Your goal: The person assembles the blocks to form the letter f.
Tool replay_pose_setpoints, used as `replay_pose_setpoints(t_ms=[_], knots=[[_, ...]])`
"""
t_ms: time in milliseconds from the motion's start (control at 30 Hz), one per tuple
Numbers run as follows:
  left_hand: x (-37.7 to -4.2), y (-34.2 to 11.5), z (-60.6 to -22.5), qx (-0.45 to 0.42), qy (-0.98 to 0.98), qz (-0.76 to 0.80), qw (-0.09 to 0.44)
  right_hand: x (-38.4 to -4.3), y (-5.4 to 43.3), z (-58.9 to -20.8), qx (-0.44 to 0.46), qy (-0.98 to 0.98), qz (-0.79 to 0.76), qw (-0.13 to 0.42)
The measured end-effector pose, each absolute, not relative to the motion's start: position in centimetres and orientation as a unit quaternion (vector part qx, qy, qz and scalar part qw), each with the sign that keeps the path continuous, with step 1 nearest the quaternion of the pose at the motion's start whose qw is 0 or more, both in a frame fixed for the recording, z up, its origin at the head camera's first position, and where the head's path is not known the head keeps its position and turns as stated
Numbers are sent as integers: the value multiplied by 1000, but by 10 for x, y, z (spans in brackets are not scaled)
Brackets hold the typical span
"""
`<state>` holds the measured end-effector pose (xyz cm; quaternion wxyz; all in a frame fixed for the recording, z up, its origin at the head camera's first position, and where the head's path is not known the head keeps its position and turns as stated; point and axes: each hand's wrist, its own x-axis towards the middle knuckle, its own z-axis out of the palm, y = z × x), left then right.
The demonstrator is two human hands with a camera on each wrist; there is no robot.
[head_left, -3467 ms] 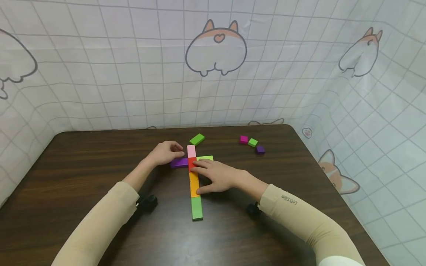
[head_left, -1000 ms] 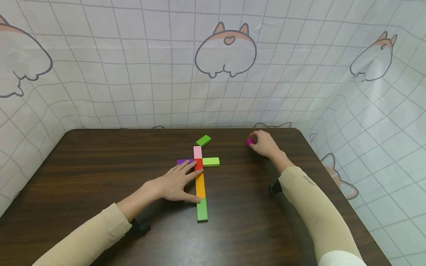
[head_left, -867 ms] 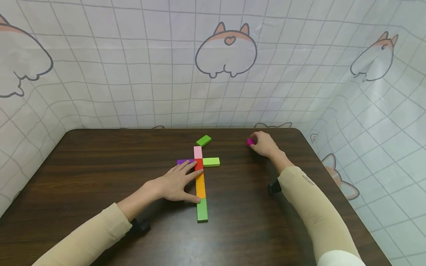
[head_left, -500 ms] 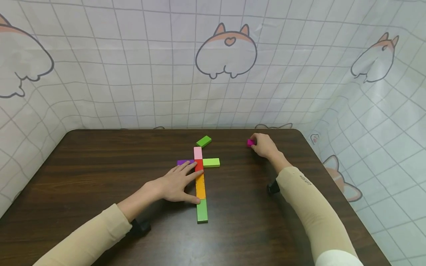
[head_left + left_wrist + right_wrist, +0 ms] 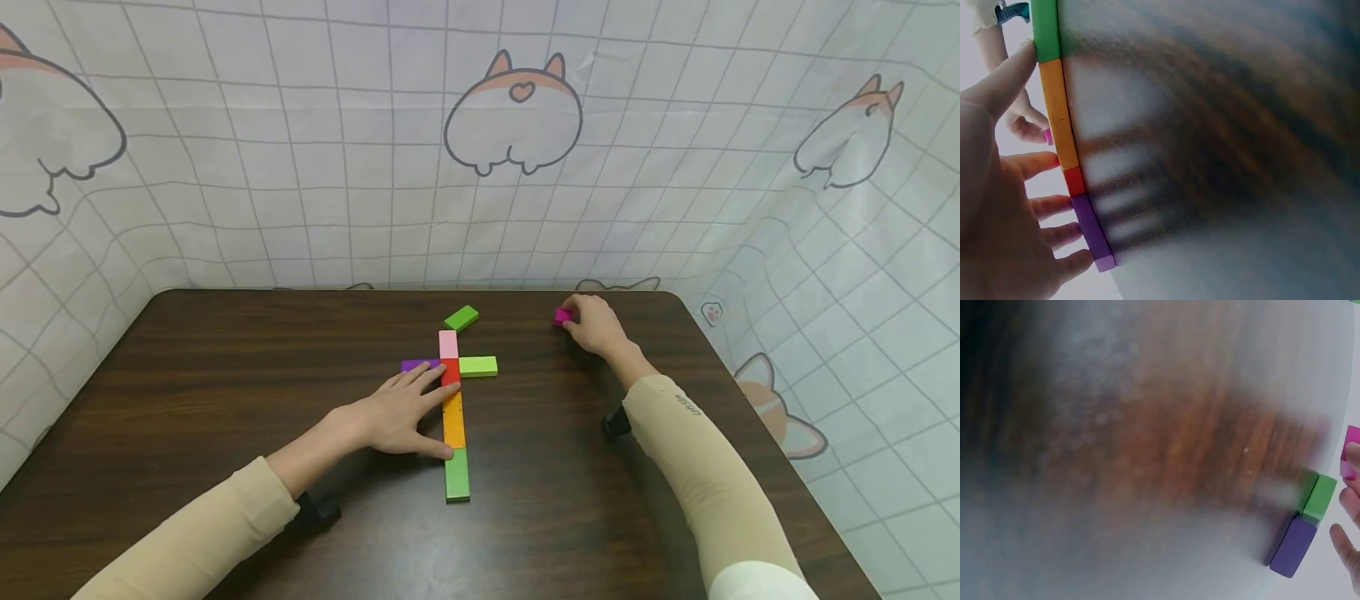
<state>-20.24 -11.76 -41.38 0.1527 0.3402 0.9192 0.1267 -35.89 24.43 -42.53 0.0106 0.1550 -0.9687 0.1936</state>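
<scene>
My left hand [image 5: 393, 417] lies with spread fingers over a cross of coloured blocks, its fingertips on the purple block [image 5: 415, 365], the red block [image 5: 450, 373] and the orange block [image 5: 453, 422]. The thumb tip reaches the top end of the green block [image 5: 457, 477]. A pink block [image 5: 447, 343] forms the upper arm of the cross, a lime block [image 5: 478, 367] the right one. At the back right, my right hand [image 5: 595, 325] pinches a small magenta block [image 5: 562, 317]. Beneath its fingers, the right wrist view shows a small green block [image 5: 1320, 498] and a dark purple block [image 5: 1293, 547].
One loose green block [image 5: 461, 317] lies slantwise behind the pink one. Dark wood covers the table [image 5: 547, 500], and a white gridded curtain [image 5: 300, 167] printed with corgis stands along its back and right sides.
Since the earliest frame, my right hand has left the cross for the magenta block, and my left hand has shifted from the purple block onto the cross. Over the last second both hands stay nearly still.
</scene>
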Motion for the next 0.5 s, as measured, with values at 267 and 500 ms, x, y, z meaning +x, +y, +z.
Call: replay_pose_setpoints(t_ms=[267,500], knots=[[-197,-114,-413,334,922,125,151,-358,234,-421,179,-957,229,16],[-192,-113,-411,330,923,128,151,-358,217,-413,207,-946,249,6]])
